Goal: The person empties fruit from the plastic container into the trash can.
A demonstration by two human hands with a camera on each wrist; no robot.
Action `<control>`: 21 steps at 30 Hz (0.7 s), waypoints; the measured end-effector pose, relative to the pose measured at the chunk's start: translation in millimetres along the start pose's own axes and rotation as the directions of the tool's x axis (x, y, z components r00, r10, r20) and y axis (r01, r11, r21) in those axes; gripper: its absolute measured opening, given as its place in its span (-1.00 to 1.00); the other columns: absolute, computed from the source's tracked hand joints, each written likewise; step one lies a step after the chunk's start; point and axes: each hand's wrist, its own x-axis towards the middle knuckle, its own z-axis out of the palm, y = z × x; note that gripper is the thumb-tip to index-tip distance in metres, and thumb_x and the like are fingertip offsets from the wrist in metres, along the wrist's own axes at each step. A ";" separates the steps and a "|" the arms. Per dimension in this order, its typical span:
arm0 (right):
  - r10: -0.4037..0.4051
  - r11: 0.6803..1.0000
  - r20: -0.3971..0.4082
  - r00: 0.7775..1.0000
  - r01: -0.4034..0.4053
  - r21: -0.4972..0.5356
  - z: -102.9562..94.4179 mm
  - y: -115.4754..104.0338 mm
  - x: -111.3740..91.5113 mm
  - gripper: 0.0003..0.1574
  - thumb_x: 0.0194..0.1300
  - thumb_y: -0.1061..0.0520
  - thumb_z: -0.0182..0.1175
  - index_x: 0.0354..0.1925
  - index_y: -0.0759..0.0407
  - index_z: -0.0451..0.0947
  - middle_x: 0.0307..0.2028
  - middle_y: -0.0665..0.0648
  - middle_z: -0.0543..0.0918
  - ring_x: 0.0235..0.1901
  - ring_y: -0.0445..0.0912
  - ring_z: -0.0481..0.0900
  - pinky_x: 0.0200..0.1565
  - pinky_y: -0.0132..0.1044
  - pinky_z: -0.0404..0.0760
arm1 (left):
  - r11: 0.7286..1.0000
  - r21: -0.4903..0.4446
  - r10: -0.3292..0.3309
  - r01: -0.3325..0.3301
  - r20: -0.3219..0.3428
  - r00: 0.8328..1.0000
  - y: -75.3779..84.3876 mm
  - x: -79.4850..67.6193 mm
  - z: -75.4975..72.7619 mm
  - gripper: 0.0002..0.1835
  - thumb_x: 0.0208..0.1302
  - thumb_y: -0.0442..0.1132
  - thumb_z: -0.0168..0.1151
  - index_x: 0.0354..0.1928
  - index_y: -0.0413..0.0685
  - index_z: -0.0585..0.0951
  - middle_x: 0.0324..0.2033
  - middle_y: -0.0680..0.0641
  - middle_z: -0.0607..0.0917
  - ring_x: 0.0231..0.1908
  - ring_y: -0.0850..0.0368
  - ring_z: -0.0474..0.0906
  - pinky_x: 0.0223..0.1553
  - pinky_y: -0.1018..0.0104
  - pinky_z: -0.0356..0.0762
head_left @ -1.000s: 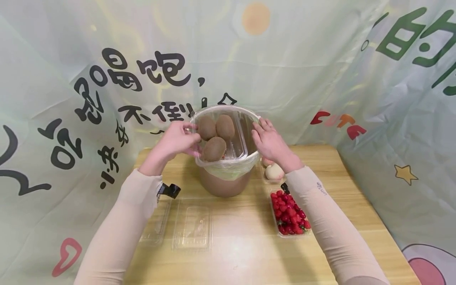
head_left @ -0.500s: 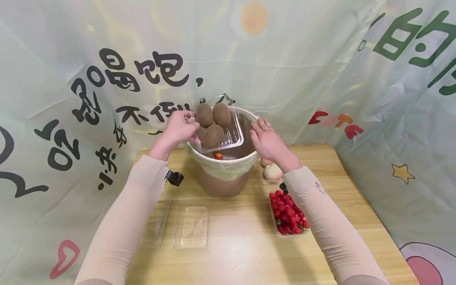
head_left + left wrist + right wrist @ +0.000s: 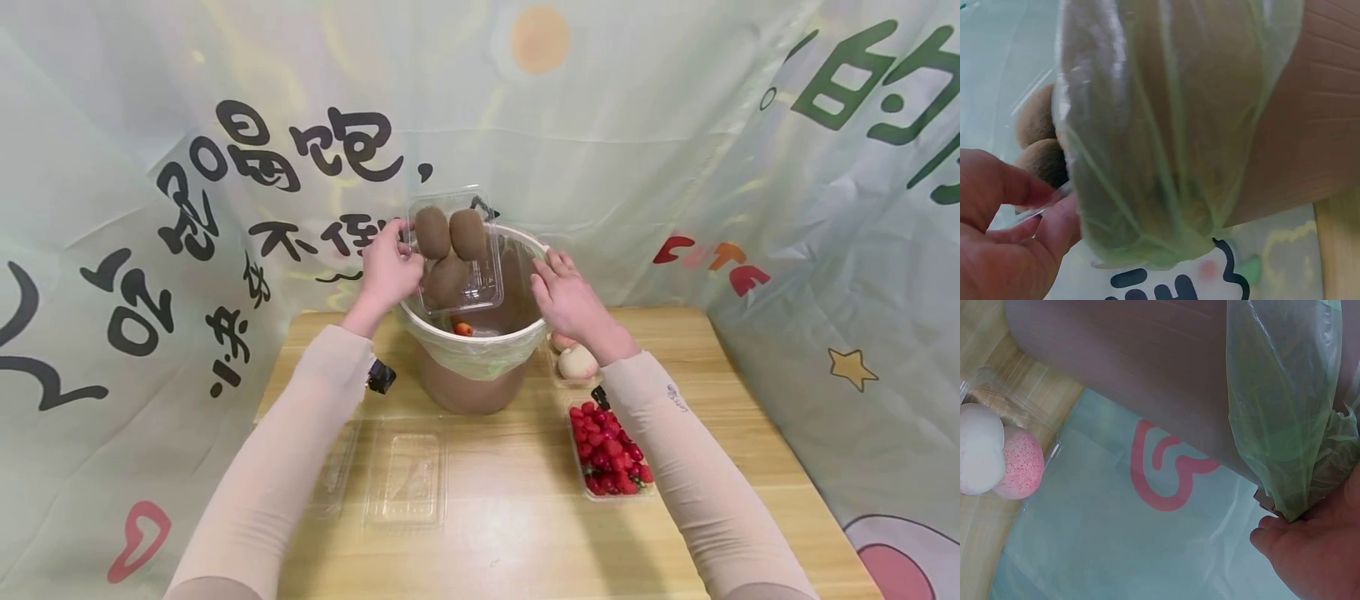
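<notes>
My left hand (image 3: 392, 271) pinches the left edge of a clear plastic box (image 3: 486, 292) between thumb and fingers. Three brown kiwis (image 3: 468, 234) lie in the box, which is tilted above the left part of a brown trash can (image 3: 474, 392). A thin green bag (image 3: 1166, 125) lines the can and folds over its rim; in the left wrist view it hides part of the kiwis (image 3: 1044, 161). My right hand (image 3: 573, 300) holds the can's right rim through the bag (image 3: 1282, 425). Inside the can, a small orange-red item (image 3: 462, 329) shows near the front wall.
A clear box of red berries or cherries (image 3: 611, 450) stands on the wooden table (image 3: 510, 517), right of the can. Behind it is a box with pale pink-white peaches (image 3: 577, 362). Clear plastic boxes (image 3: 407, 479) lie front left. Printed cloth (image 3: 637, 167) surrounds the table.
My left hand has raised the kiwi box up and away, tipping it more upright, so the front of the can's inside and the orange-red item came into view. My right hand stays on the rim.
</notes>
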 end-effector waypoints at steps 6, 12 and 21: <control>-0.001 1.000 0.000 1.000 0.001 0.002 0.3 0.5 -0.5 -0.26 0.71 -0.04 -0.31 0.57 0.40 0.20 0.63 0.47 0.05 0.64 0.39 -0.03 0.66 0.14 -0.02 | 0.998 0.042 0.048 -0.046 -0.073 0.996 -1.7 -1.5 8.2 -0.40 0.21 -0.48 0.09 0.35 -0.16 0.48 -0.07 -0.34 0.79 -0.08 -0.23 0.71 0.04 -0.10 0.64; -0.003 1.000 -0.003 1.000 0.003 0.003 0.6 1.2 -0.3 -0.26 0.71 -0.04 -0.30 0.57 0.40 0.20 0.63 0.47 0.05 0.64 0.39 -0.03 0.66 0.14 -0.02 | 0.996 0.053 0.082 -0.076 -0.122 0.989 -1.2 -2.8 14.6 -0.42 0.26 -0.48 0.09 0.36 -0.14 0.44 0.00 -0.38 0.76 -0.03 -0.33 0.67 0.08 -0.18 0.60; -0.013 1.000 -0.015 1.000 0.013 0.002 2.1 2.6 0.2 -0.26 0.71 -0.04 -0.31 0.56 0.41 0.23 0.62 0.48 0.07 0.64 0.39 -0.01 0.67 0.13 -0.02 | 0.994 0.028 0.111 -0.108 -0.159 0.981 -6.0 -4.4 20.0 -0.40 0.27 -0.54 0.05 0.37 -0.11 0.40 0.10 -0.43 0.72 0.04 -0.34 0.69 0.10 -0.17 0.61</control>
